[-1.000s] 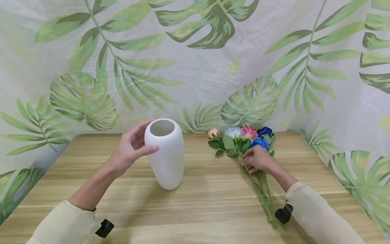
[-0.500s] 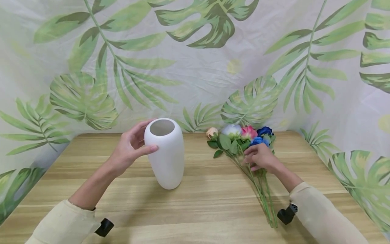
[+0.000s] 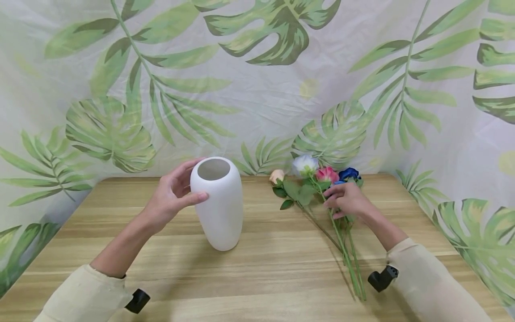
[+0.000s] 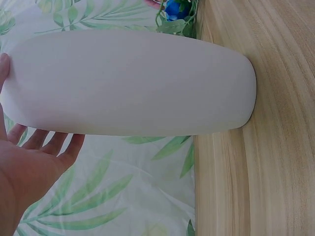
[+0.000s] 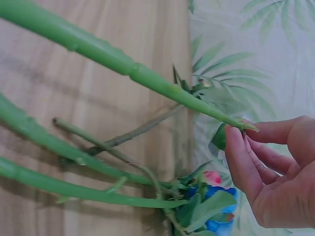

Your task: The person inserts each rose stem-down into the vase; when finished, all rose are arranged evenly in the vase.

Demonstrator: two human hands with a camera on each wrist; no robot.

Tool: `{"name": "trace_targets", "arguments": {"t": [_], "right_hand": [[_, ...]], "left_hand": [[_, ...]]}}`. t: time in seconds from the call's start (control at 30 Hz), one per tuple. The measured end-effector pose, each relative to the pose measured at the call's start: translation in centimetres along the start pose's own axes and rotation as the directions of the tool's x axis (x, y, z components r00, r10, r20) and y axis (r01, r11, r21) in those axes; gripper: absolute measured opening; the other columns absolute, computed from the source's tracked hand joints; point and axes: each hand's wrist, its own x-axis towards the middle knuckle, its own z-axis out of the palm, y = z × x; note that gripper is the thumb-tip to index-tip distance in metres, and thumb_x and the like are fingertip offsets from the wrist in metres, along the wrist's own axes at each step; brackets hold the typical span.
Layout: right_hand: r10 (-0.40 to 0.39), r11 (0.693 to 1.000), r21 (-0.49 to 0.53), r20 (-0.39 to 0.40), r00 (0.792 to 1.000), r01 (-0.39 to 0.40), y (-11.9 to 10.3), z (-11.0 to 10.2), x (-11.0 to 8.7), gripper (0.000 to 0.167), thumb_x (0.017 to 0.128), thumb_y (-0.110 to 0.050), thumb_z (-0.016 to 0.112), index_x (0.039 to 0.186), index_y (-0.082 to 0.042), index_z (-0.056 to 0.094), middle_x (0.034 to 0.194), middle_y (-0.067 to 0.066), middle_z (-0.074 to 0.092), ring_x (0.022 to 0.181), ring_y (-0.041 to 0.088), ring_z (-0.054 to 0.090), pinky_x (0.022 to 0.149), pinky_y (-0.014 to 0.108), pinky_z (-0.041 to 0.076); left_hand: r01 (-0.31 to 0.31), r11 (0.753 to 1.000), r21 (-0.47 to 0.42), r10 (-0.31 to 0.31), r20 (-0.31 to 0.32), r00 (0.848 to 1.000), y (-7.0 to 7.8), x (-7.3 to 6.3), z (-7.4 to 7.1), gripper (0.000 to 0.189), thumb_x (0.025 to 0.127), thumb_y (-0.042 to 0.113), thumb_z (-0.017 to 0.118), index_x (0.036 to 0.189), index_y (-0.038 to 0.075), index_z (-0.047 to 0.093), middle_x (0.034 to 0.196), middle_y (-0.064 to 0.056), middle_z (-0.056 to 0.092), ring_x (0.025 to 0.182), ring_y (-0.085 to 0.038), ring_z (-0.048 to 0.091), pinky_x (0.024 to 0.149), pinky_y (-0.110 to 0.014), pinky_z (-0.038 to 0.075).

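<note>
White vase [image 3: 219, 212] within left grip [image 3: 172, 196], pale flower [image 3: 305, 166] by stem in right grip [image 3: 348, 201]

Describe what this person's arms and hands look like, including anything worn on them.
The left hand and right hand are both bare, without gloves. The left sleeve and right sleeve are plain pale cream, ending short of the wrists. A small black device sticks out at each sleeve's end.

Vase [image 3: 219, 210] on table [image 3: 265, 268], left of flowers [image 3: 327, 174], backdrop [image 3: 257, 103] behind.
</note>
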Motion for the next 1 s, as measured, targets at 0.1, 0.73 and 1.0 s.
{"name": "trace_targets", "arguments": {"t": [0.1, 0.73, 1.0], "right_hand": [[-0.014, 1.0, 0.003, -0.002, 1.0, 0.014, -0.5, -0.4, -0.2, 0.037, 0.099, 0.002, 0.063, 0.134, 0.015, 0.055, 0.103, 0.019, 0.069, 0.094, 0.028, 0.07, 0.071, 0.038, 0.065], [-0.097, 0.989, 0.102, -0.079, 0.992, 0.105, -3.7, -2.5, -1.1, 0.037, 0.102, 0.0, 0.062, 0.135, 0.013, 0.052, 0.102, 0.007, 0.062, 0.087, 0.014, 0.068, 0.077, 0.037, 0.064], [-0.199, 0.962, 0.165, -0.131, 0.971, 0.219, -5.9, -2.6, -1.6, 0.035, 0.1, 0.002, 0.064, 0.132, 0.011, 0.054, 0.093, -0.001, 0.068, 0.081, 0.013, 0.069, 0.072, 0.036, 0.065]], "left_hand": [[-0.002, 1.0, 0.003, 0.002, 0.0, 1.0, -0.1, 0.0, -0.1, 0.065, 0.088, -0.011, 0.07, 0.148, -0.002, 0.049, 0.13, -0.005, 0.067, 0.109, -0.017, 0.067, 0.091, -0.023, 0.056], [0.021, 1.0, 0.018, -0.021, 0.006, 1.0, -0.1, 0.0, -0.1, 0.065, 0.089, -0.01, 0.07, 0.149, 0.001, 0.049, 0.131, -0.004, 0.067, 0.11, -0.017, 0.067, 0.09, -0.024, 0.057], [0.02, 0.999, 0.032, -0.02, 0.003, 1.0, -0.2, 0.1, -0.2, 0.065, 0.088, -0.01, 0.071, 0.148, 0.001, 0.049, 0.13, -0.004, 0.067, 0.109, -0.016, 0.067, 0.089, -0.024, 0.057]]}}
